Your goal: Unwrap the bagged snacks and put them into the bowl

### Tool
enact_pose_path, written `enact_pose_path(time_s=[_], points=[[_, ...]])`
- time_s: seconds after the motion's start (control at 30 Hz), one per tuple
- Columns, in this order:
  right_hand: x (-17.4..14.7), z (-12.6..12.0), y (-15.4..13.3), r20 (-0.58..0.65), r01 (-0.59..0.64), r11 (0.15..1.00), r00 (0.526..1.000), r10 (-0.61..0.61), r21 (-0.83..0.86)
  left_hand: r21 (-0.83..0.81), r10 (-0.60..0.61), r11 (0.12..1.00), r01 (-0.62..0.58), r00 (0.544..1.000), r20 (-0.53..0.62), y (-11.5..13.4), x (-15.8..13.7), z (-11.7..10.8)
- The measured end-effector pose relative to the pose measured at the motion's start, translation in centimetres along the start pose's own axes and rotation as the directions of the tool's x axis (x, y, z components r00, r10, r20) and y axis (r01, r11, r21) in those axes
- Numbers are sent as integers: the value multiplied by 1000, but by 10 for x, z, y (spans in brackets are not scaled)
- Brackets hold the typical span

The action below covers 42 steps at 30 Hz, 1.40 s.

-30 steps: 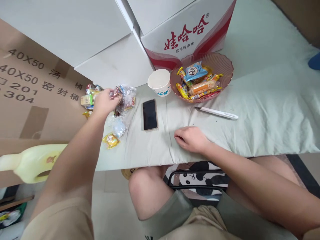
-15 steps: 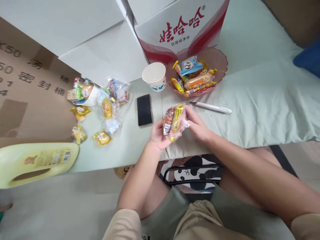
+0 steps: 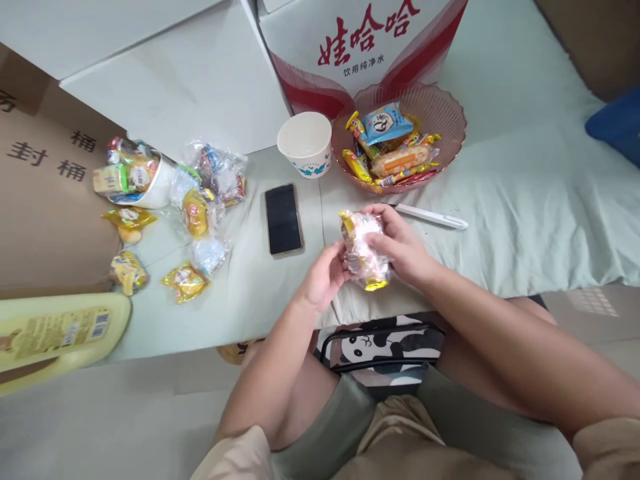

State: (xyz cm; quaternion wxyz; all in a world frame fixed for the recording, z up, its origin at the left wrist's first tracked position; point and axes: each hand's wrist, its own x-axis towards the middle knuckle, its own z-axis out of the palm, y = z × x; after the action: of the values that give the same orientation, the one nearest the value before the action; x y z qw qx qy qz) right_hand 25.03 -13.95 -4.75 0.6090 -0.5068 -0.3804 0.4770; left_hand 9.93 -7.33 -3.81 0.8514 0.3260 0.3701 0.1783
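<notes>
Both hands now hold the crinkly clear plastic snack bag (image 3: 364,255). The right hand (image 3: 403,245) has moved over its top; the left hand (image 3: 323,277) grips its side.

Crinkly clear glossy plastic snack packet (image 3: 364,257), matt pale-green cloth table cover (image 3: 500,200) with soft wrinkles, see-through pink ribbed plastic bowl (image 3: 440,117), white paper cup (image 3: 305,143), shiny glass-faced black phone (image 3: 283,219).

snack packet (image 3: 363,257) between both hands, phone (image 3: 283,219) beside
</notes>
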Motion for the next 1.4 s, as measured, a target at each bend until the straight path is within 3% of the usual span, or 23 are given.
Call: enact_pose_path(time_s=[0.13,0.23,0.37,0.47,0.63,0.73,0.93,1.17,1.27,1.33,1.4], points=[[-2,-2,2,0,83,951,996,-87,-298,87,60,994,-63,997,39,3,0,0],[-9,-6,3,-21,154,913,984,-175,-377,78,107,991,-110,993,45,4,2,3],[-21,-14,-1,57,357,789,923,-381,-501,-2,78,997,-78,996,42,6,2,7],[-28,-16,-5,137,437,691,884,-446,-575,28,60,998,-62,997,56,4,1,11],[-31,-13,-11,15,344,722,907,-421,-600,125,69,989,-84,991,118,-3,1,15],[-30,-14,-13,-17,291,760,930,-368,-581,174,158,967,-185,975,158,-2,1,13],[-28,-16,-11,7,225,812,965,-262,-538,304,190,922,-240,964,184,3,-1,6],[-25,-24,-18,-2,165,866,982,-189,-471,334,284,890,-311,950,128,-1,4,5],[-23,-44,-16,-155,100,726,949,-275,-681,285,335,895,-342,939,78,1,6,4],[-23,-60,-12,-221,-10,533,916,-334,-846,257,369,894,-367,928,44,3,7,2],[-24,-72,-7,-236,-115,351,916,-324,-929,247,397,889,-386,918,4,6,6,0]])
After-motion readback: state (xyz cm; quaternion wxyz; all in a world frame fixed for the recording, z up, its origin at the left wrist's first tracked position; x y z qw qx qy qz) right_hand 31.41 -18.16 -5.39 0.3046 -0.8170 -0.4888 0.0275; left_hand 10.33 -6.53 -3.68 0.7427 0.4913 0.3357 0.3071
